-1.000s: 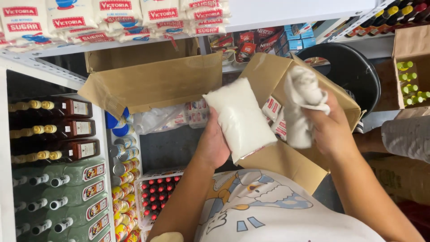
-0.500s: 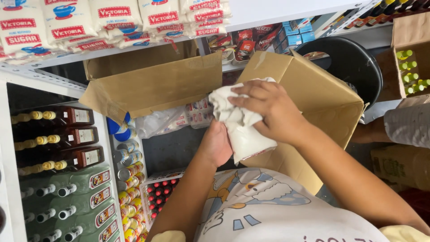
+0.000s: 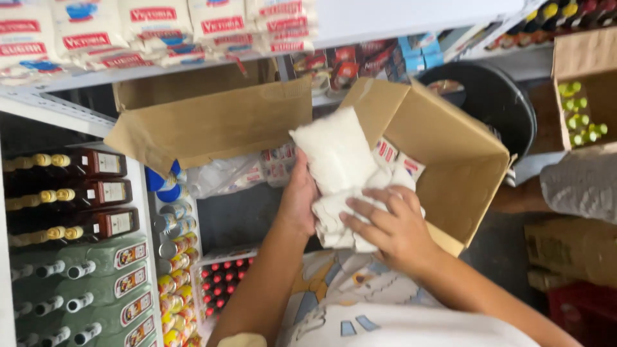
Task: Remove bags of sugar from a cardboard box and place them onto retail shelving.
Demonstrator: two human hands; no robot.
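My left hand (image 3: 299, 202) supports a white soft packet (image 3: 334, 151) from underneath, holding it above an open cardboard box (image 3: 463, 160). Against that packet's lower end my right hand (image 3: 392, 225) presses a white cloth (image 3: 340, 218). More white packets with red labels (image 3: 392, 154) lie inside the box behind the held one. Both hands are in front of my chest, over my printed white shirt (image 3: 385, 308).
A shelf above carries stacked white packets (image 3: 148, 26). To the left stand dark bottles (image 3: 77, 193), green bottles (image 3: 77, 283) and small jars (image 3: 173, 257). A black round bin (image 3: 495, 96) and a box of yellow-capped bottles (image 3: 581, 115) are on the right. Another person's sleeve (image 3: 578, 183) shows at far right.
My right hand came down from the box with the cloth and now rests it on the lower part of the packet. The left hand keeps holding the packet in the same place.
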